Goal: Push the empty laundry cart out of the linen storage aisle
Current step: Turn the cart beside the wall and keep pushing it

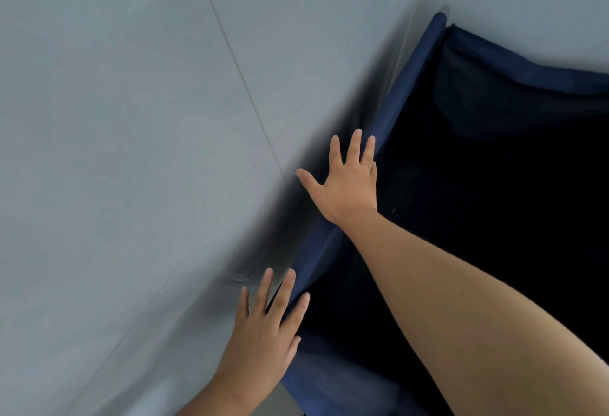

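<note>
The laundry cart [412,62] has dark navy fabric walls and fills the right side of the head view; its inside is dark and nothing shows in it. Its left rim runs diagonally from the top right down to the bottom centre. My right hand [349,181] lies flat over that rim near its middle, fingers spread and pointing away from me. My left hand [263,333] hovers at the nearer stretch of the same rim, fingers apart, fingertips over the fabric edge. Neither hand is closed around anything.
Pale grey floor tiles [131,152] with thin grout lines cover the left half of the view. A light grey wall [527,3] stands right behind the cart's far corner at the top right.
</note>
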Action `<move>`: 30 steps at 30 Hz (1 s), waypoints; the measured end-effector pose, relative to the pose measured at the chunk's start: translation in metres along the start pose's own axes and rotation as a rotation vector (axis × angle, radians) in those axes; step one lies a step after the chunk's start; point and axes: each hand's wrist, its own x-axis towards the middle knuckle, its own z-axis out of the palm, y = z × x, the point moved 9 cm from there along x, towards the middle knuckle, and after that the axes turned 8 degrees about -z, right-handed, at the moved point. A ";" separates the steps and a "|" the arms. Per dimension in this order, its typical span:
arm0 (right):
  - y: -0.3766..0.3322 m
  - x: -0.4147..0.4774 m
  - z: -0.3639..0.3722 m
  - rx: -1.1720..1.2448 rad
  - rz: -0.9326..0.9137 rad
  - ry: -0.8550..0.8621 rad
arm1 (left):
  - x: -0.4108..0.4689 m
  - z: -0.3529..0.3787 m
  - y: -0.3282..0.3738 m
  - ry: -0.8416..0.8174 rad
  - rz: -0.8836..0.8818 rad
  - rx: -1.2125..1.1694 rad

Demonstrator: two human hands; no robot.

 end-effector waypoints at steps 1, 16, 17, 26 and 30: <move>0.000 0.003 0.000 -0.004 0.006 0.002 | 0.003 -0.001 -0.001 0.005 0.007 0.006; 0.001 0.028 -0.006 0.039 0.040 0.031 | 0.031 -0.009 -0.020 0.016 0.051 -0.035; 0.001 0.028 -0.006 0.037 0.042 0.034 | 0.032 -0.009 -0.019 0.016 0.052 -0.044; 0.005 0.027 -0.007 -0.002 0.061 0.002 | 0.032 -0.008 -0.015 0.019 0.059 -0.098; 0.006 0.024 -0.011 -0.066 0.090 0.015 | 0.032 -0.006 -0.013 0.010 0.056 -0.084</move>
